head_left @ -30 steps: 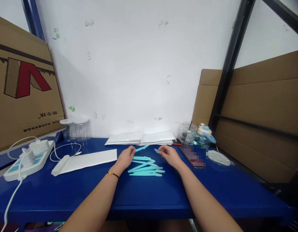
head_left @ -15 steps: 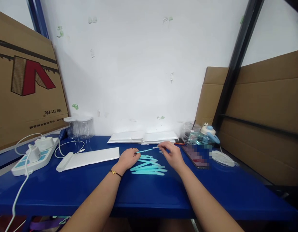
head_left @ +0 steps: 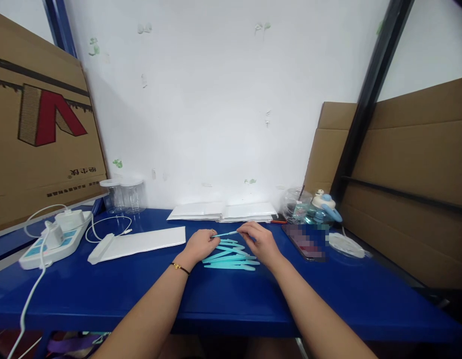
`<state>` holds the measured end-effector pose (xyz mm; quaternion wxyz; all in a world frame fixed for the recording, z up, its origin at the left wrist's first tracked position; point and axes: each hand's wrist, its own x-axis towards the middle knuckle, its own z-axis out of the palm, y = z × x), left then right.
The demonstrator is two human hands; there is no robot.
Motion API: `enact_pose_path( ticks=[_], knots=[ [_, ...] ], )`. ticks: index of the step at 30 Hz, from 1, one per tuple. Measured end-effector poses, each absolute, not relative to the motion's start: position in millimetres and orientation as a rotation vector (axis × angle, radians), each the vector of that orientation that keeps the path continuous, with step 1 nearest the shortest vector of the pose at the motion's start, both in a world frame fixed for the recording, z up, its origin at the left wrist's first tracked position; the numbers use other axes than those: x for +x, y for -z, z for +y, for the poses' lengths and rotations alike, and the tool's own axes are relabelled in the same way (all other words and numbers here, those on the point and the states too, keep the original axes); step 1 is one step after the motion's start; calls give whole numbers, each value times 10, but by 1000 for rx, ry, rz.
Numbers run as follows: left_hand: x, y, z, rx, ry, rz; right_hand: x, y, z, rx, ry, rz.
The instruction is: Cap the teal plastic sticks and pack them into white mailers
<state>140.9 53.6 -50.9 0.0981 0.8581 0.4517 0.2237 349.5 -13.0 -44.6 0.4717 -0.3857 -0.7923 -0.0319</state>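
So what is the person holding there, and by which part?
One thin turquoise stick, pinched at its two ends: left hand on the left end, right hand on the right end, above the loose pile.

We take this for a small packing or assembly station in a stockroom. Evidence: a blue metal shelf-bench (head_left: 104, 294) set within dark steel racking uprights (head_left: 365, 99), flattened cardboard cartons (head_left: 36, 124) lining both sides, white padded mailers (head_left: 219, 212) stacked against the wall, and a power strip (head_left: 53, 239) with chargers plugged in.
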Motion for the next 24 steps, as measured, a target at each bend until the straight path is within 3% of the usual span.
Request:
enact_pose_path(
  ticks=[7,14,24],
  knots=[
    [1420,470,493,2542,-684,1251,3470,457,-123,-963,-11,-1907],
    [1291,565,668,2488,-714,1320,3837,527,8,-1301,-317,-1834],
    [1321,710,772,2461,-537,1477,4189,833,291,-1722,-90,-1734]
  ],
)
